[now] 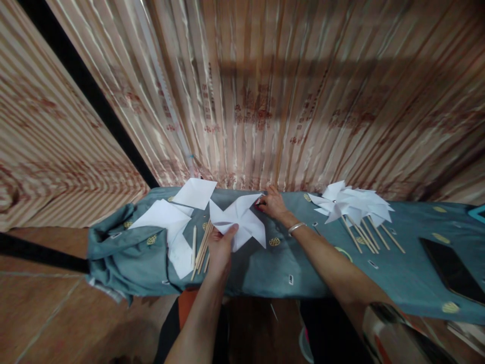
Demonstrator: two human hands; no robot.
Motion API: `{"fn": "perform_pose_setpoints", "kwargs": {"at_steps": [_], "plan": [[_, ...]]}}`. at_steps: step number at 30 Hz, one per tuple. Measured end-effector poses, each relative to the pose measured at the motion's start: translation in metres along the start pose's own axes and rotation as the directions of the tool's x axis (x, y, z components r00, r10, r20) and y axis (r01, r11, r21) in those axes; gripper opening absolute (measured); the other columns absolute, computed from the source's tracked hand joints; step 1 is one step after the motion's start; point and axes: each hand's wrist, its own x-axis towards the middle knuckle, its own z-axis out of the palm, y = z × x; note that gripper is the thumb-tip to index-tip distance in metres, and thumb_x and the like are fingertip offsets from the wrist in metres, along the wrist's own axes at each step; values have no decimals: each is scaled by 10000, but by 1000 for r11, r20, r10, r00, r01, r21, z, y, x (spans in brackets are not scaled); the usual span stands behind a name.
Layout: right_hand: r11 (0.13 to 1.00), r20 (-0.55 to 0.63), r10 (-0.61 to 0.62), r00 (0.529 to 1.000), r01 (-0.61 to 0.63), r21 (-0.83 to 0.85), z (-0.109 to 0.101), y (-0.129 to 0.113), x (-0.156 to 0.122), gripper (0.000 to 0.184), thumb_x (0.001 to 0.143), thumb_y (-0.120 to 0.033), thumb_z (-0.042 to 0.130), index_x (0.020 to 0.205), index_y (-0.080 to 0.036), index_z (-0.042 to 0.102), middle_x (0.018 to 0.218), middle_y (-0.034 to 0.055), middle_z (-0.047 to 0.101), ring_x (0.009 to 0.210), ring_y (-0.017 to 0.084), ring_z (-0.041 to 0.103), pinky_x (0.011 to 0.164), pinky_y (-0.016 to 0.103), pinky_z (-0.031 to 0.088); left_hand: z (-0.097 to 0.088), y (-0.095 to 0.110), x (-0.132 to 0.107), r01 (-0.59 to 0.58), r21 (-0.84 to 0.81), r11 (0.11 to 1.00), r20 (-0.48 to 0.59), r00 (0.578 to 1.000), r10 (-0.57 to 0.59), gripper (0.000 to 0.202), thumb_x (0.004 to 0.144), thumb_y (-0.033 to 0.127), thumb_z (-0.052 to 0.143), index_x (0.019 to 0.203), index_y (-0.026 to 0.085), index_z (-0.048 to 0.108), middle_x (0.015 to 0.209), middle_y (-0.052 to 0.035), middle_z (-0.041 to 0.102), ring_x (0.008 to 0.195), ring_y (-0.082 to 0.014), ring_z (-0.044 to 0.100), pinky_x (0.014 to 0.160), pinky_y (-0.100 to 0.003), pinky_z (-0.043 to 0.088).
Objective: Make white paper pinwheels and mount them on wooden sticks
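Observation:
A white paper pinwheel (239, 218) lies half-folded on the teal cloth (303, 263) of a narrow table. My left hand (222, 245) grips its near edge, thumb on top of the paper. My right hand (272, 203) pinches the far right tip of the pinwheel, fingers closed around a small reddish thing that I cannot make out; a bracelet is on that wrist. A bundle of thin wooden sticks (202, 247) lies just left of my left hand.
Loose white paper sheets (170, 222) lie at the table's left. Several finished white pinwheels on sticks (352, 205) are piled at the right. A dark phone (450, 268) rests at the far right. A striped curtain hangs behind the table.

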Motion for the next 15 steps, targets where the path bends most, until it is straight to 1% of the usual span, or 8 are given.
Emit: {"fn": "perform_pose_setpoints", "kwargs": {"at_steps": [3, 7, 11, 15], "plan": [[1000, -13, 25, 1000, -25, -15, 3, -1, 1, 162, 808, -265, 639, 876, -191, 767, 1413, 139, 517, 1391, 336, 328, 1029, 444, 379, 4, 1, -3, -10, -11, 1000, 3, 1000, 10, 389, 511, 249, 849, 856, 144, 705, 839, -62, 754, 758, -209, 701, 781, -338, 521], [998, -27, 44, 999, -45, -34, 7, -4, 0, 176, 812, -197, 586, 827, -168, 759, 1365, 160, 557, 1357, 325, 384, 1012, 418, 396, 9, 1, -5, 9, -30, 1000, 17, 1000, -8, 371, 506, 243, 839, 838, 160, 697, 824, -47, 754, 747, -213, 701, 768, -342, 524], [999, -40, 29, 999, -31, -42, 8, -7, -1, 239, 816, -130, 529, 919, -122, 745, 1320, 200, 577, 1344, 321, 405, 1020, 404, 388, 11, -1, -7, 14, -21, 1000, 20, 1000, -13, 375, 506, 245, 835, 840, 151, 692, 809, -49, 750, 731, -209, 697, 751, -338, 521], [999, -53, 8, 999, -10, -37, 9, -7, -2, 276, 851, -127, 487, 994, -128, 723, 1325, 195, 574, 1340, 311, 406, 1024, 405, 380, 13, -3, -7, 32, -17, 999, 19, 999, -31, 360, 508, 251, 831, 820, 140, 690, 776, -51, 745, 691, -198, 687, 721, -326, 518]]}}
